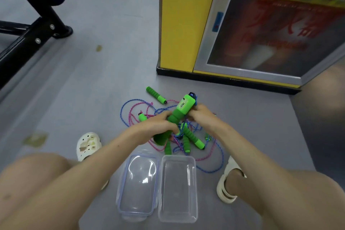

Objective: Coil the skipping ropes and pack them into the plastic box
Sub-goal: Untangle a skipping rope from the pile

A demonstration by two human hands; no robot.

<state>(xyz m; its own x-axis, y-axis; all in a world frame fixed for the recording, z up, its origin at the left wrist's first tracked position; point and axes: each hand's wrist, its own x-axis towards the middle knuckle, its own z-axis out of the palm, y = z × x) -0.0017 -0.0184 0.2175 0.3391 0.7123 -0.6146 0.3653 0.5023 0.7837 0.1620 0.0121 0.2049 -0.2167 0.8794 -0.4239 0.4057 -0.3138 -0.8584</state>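
Both curled round one green handle [179,109]: left grip [158,124] low, right grip [202,115] high, above tangled ropes [130,115] near the box [178,190] and lid [139,183].

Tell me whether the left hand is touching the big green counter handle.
Touching. The head view shows the left hand curled round the foam lower part of the big green counter handle, with no gap between them.

Black frame [28,43] top L; yellow pillar [179,20] + glazed cabinet [270,33] top R.
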